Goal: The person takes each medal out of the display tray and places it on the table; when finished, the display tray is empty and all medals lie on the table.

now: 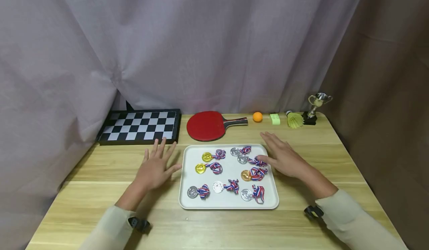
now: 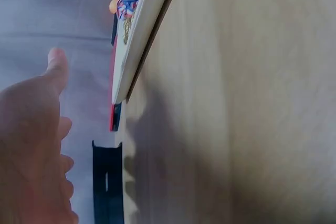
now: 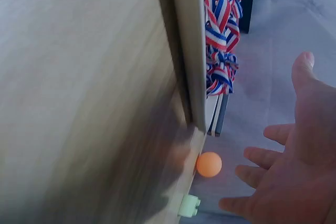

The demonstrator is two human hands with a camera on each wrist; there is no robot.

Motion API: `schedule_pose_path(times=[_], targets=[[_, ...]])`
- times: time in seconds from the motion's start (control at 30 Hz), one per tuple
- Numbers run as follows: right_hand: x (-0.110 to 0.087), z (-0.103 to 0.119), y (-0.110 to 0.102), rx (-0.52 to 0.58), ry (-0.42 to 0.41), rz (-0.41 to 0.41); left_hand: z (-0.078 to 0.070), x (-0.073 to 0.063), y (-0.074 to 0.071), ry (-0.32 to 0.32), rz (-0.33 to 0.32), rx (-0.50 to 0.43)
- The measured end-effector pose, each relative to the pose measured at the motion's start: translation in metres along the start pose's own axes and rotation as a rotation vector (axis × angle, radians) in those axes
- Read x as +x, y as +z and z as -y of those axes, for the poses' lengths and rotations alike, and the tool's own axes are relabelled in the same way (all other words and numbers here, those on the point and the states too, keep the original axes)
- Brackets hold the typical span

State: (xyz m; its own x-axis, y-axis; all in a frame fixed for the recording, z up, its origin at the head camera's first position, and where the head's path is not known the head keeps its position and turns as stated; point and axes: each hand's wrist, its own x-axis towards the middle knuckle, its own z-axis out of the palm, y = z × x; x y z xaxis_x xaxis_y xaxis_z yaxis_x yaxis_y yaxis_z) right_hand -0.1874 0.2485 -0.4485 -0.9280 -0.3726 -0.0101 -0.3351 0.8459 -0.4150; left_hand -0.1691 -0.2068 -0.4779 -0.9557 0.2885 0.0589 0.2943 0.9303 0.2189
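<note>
- A wooden table [image 1: 207,227] fills the lower part of the frame; a grey curtain [image 1: 207,49] hangs behind it, with a brown one [image 1: 385,93] at the right.
- Along the table's far edge lie a black-and-white board [image 1: 142,127] at centre left, a red bat [image 1: 206,126] near the middle, then an orange ball [image 1: 257,117], a pale green block [image 1: 275,119], a yellow shuttlecock [image 1: 295,119] and a small trophy [image 1: 320,99] toward the right.
- The left hand [image 1: 154,170], left of centre, has its fingers straight and spread, holding nothing; in the head view its fingertips overlap the board's near edge, and its thumb is just beside the tray.
- The right hand [image 1: 285,157], right of centre, also has straight fingers and an empty palm; its thumb covers part of one ribbon from the head view.
- The white tray [image 1: 231,170], rectangular with rounded corners and a raised rim, sits at lower centre, between the hands.
- On it lie eight round medals with bunched red, white and blue ribbons [image 1: 215,167]: two gold [image 1: 200,168] at its upper left, one bronze-toned [image 1: 246,175] at its right, five silver [image 1: 218,187] at its upper right and along its near side.
</note>
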Motion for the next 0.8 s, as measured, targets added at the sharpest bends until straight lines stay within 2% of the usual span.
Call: schedule_pose_path(times=[0.1,0.23,0.33,0.47,0.7,0.8], targets=[[0.005,0.003,0.003,0.043,-0.021,0.012,-0.005,-0.003,0.006,0.016,0.002,-0.097],[0.012,0.009,0.006,0.106,-0.045,0.034,-0.015,-0.006,0.013,0.020,0.011,-0.297],[0.017,0.016,0.009,0.146,-0.074,0.047,-0.023,-0.008,0.016,0.000,0.024,-0.450],[0.025,0.025,0.012,0.176,-0.120,0.059,-0.030,-0.008,0.020,-0.041,0.030,-0.608],[0.041,0.035,0.022,0.248,-0.149,0.046,-0.040,-0.007,0.024,-0.112,-0.049,-0.792],[0.048,0.036,0.027,0.245,-0.156,0.037,-0.042,-0.006,0.027,-0.139,-0.081,-0.870]])
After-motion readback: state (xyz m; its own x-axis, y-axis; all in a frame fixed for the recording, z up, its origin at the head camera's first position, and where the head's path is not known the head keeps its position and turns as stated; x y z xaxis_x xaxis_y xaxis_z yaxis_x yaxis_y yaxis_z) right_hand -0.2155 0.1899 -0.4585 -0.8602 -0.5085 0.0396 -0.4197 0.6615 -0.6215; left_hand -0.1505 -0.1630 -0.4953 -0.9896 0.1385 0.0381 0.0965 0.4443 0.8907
